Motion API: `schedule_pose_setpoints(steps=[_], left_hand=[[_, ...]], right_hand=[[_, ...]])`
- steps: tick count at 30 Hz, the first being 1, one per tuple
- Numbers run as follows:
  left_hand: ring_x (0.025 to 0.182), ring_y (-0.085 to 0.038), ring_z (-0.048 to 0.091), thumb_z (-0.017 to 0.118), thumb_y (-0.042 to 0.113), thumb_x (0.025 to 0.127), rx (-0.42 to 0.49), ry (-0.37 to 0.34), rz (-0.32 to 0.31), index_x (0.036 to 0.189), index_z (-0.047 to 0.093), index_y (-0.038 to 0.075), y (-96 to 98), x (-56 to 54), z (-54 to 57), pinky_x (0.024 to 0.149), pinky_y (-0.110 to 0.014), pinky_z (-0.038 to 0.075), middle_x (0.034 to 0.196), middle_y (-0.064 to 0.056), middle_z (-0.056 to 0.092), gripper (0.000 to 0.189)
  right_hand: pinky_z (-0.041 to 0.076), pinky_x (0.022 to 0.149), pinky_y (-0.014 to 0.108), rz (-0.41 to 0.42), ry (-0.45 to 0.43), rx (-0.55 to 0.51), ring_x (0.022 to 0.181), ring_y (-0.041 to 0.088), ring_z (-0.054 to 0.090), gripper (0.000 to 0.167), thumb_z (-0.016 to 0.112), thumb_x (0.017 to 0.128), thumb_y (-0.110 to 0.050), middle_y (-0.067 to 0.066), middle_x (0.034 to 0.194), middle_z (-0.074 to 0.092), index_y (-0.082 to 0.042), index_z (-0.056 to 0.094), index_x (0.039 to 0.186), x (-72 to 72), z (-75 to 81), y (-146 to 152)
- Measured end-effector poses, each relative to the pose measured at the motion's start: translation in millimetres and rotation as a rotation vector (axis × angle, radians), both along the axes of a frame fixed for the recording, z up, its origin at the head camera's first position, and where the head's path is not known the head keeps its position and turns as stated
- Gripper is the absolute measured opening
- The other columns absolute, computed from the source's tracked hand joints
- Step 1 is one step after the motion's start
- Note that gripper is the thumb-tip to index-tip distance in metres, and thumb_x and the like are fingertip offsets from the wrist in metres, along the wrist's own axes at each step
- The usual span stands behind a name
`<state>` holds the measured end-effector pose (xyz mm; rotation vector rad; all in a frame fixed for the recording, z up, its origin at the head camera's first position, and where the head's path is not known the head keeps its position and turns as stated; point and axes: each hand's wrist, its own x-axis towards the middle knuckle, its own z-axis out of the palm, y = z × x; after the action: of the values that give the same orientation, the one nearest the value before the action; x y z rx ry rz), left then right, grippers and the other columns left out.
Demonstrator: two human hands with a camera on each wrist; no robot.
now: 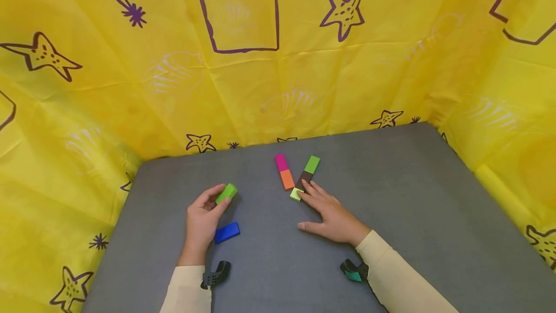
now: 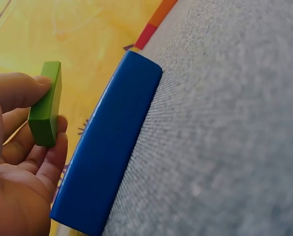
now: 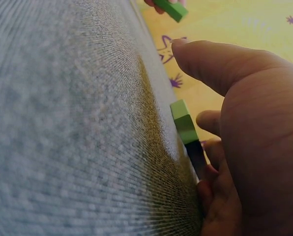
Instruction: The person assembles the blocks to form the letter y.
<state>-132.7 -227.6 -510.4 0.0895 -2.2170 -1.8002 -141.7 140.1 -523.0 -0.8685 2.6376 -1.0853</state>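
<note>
My left hand (image 1: 202, 222) pinches a green block (image 1: 227, 193) between thumb and fingers, above the table's left part. Just beside that wrist, a blue block (image 1: 227, 232) lies flat; it looms large in the left wrist view. On the right, my right hand (image 1: 332, 214) is spread, its fingertips touching a light green block (image 1: 296, 194) and a dark brown block (image 1: 304, 178). A second green block (image 1: 312, 164) continues the line beyond the brown one. Slanting toward the light green block from the left are an orange block (image 1: 286, 179) and a pink block (image 1: 281, 162), end to end.
The grey table (image 1: 269, 274) reaches back to a yellow cloth (image 1: 243, 100) with printed starfish and shells, which also hangs along both sides. Black wrist straps (image 1: 216, 275) stick out from the cuffs over the tabletop.
</note>
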Motion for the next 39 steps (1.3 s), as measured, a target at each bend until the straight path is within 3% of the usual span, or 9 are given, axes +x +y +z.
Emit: schedule_pose_setpoints(steps=[9,19,27,39], left_hand=[[0.108,-0.016,0.073,0.084,-0.007,0.092,0.023,0.028,0.009,0.129,0.078,-0.001,10.0,0.7,4.3,0.089,-0.022,0.057,0.128,-0.018,0.074,0.038],[0.114,-0.021,0.071,0.084,-0.012,0.090,0.050,0.137,-0.106,0.124,0.080,-0.004,29.0,3.4,5.2,0.096,-0.026,0.056,0.127,-0.020,0.073,0.035],[0.114,-0.025,0.069,0.086,-0.009,0.090,0.035,0.140,-0.154,0.123,0.082,0.000,50.0,8.1,7.9,0.096,-0.027,0.056,0.125,-0.015,0.073,0.034],[0.110,-0.030,0.071,0.088,-0.004,0.090,-0.069,0.091,-0.162,0.120,0.083,0.003,83.4,7.8,-4.9,0.093,-0.030,0.058,0.119,-0.011,0.074,0.031]], right_hand=[[0.019,0.121,0.073,0.002,0.005,-0.010,0.165,0.025,0.005,0.089,0.073,0.101,-0.060,0.002,0.180,0.014,-0.018,0.038,0.172,-0.2,-0.8,0],[0.019,0.121,0.073,0.001,0.000,-0.006,0.165,0.026,0.006,0.089,0.074,0.101,-0.058,0.002,0.180,0.015,-0.017,0.038,0.171,0.5,0.0,0],[0.019,0.121,0.073,-0.006,0.001,0.003,0.165,0.027,0.007,0.088,0.075,0.101,-0.057,0.003,0.180,0.016,-0.017,0.039,0.171,1.2,0.6,0],[0.020,0.121,0.073,-0.009,0.020,-0.002,0.165,0.028,0.009,0.087,0.076,0.101,-0.054,0.004,0.180,0.018,-0.015,0.040,0.170,-0.1,-1.1,-1]])
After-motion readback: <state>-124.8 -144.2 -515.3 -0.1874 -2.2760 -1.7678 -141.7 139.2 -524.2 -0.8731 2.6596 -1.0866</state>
